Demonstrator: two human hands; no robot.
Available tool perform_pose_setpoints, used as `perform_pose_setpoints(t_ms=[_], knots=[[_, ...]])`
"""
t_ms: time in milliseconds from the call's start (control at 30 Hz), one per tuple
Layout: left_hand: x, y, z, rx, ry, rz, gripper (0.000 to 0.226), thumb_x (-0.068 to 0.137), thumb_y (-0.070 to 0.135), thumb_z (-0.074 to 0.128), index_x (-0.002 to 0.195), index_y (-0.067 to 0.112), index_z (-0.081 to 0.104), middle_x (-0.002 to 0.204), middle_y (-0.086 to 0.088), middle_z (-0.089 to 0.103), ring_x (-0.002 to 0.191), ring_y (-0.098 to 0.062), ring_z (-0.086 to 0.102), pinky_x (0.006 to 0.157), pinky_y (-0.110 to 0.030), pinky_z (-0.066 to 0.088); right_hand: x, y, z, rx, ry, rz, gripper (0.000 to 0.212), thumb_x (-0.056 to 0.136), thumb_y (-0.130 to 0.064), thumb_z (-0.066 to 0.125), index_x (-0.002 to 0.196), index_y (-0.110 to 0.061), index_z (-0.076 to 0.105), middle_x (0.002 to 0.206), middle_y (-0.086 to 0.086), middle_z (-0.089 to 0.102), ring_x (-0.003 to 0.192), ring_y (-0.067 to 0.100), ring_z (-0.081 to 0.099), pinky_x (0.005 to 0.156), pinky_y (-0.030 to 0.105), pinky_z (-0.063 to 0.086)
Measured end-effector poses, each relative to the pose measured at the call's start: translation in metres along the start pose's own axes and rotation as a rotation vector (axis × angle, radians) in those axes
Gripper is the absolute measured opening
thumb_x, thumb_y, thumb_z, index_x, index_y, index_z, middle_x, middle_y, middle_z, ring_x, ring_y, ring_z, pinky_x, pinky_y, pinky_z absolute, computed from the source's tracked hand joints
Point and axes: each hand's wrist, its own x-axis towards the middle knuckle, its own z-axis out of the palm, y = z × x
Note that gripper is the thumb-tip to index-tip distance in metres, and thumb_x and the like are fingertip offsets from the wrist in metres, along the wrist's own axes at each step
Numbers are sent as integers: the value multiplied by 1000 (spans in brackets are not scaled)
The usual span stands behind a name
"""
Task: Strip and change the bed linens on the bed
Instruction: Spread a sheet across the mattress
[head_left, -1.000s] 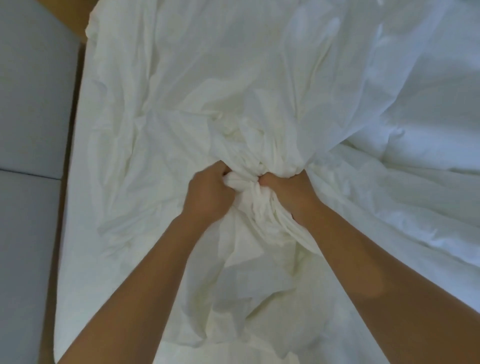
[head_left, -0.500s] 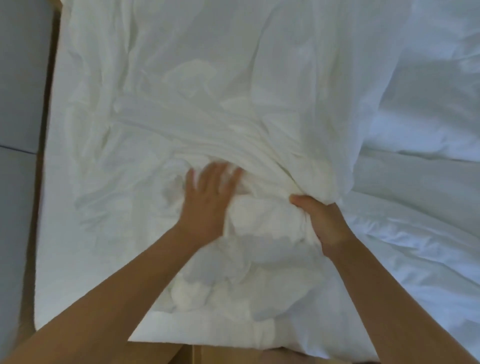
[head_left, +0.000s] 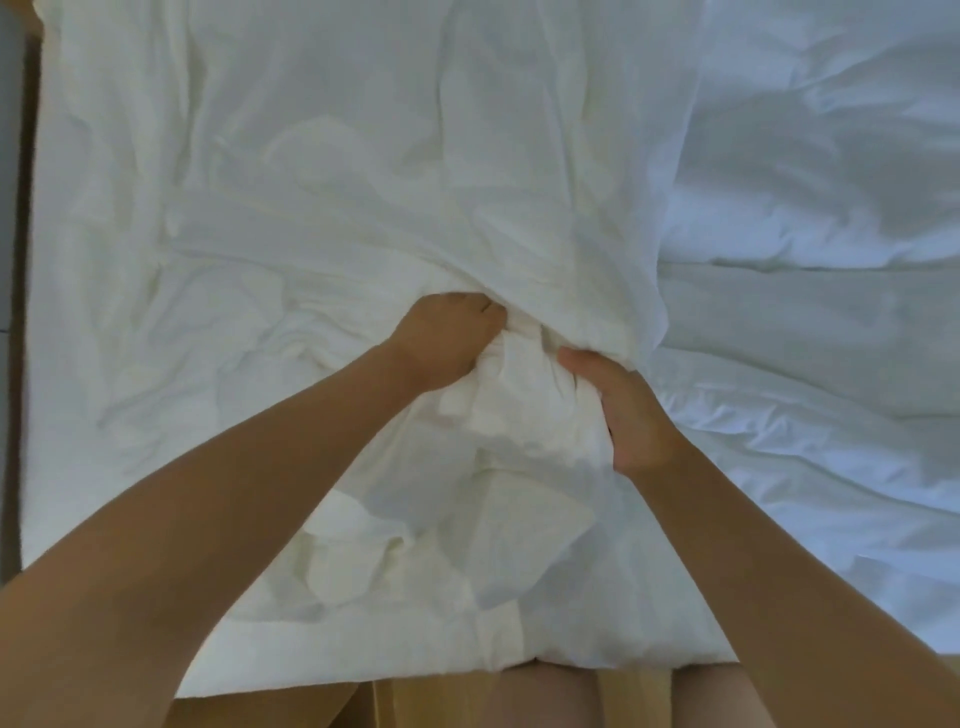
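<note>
The left hand (head_left: 448, 340), flat on the cloth half a second ago, has now closed round a bunch of the sheet (head_left: 363, 171), and the right hand (head_left: 626, 410) keeps its grip on the fold just beside it. That is another handful gathered, so the stripping looks well under way. The sheet, cream-white and heavily creased, lies loose across the bed's left side, slack heaped at the near edge, beside the duvet (head_left: 810, 218).

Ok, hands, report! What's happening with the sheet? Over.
Left hand gripping bunched sheet. Right hand gripping it too. White duvet lies alongside, right; nothing blocking.
</note>
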Motion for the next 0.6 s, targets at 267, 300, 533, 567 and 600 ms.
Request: perform_pose_setpoints(t_ms=[267,300,533,567,600], knots=[[-7,-12,-24,-135,-229,82,43,91,41,19,121,19,40,91,2,49,81,-20,47,69,-28,29,-13,-1,-2,20,-19,-44,56,67,-23,76,119,-9,61,121,15,64,112,32,60,100,49,44],[-9,-12,-26,-207,-232,48,46,89,45,14,115,20,43,85,7,46,80,-19,48,68,-26,30,-13,-2,-4,16,-27,-41,59,67,-23,76,122,-8,60,122,15,63,114,32,59,101,49,43],[-37,-47,-32,-172,-77,74,24,86,23,58,104,15,44,72,-1,55,65,-29,57,57,-29,36,-57,-21,-105,-41,302,-183,39,61,-24,76,99,-17,74,108,7,71,105,28,64,84,43,54],[-42,-54,-28,-176,-43,45,30,85,24,63,108,12,48,80,-7,62,73,-33,61,61,-31,40,-69,-26,-125,-65,380,-204,33,58,-22,77,91,-19,77,101,5,73,99,28,66,76,42,57],[-45,-56,-26,-145,-30,26,34,84,24,64,111,10,50,87,-11,65,78,-34,63,63,-33,42,-77,-30,-138,-86,429,-204,29,56,-20,77,85,-20,77,95,3,74,93,28,68,70,41,57]])
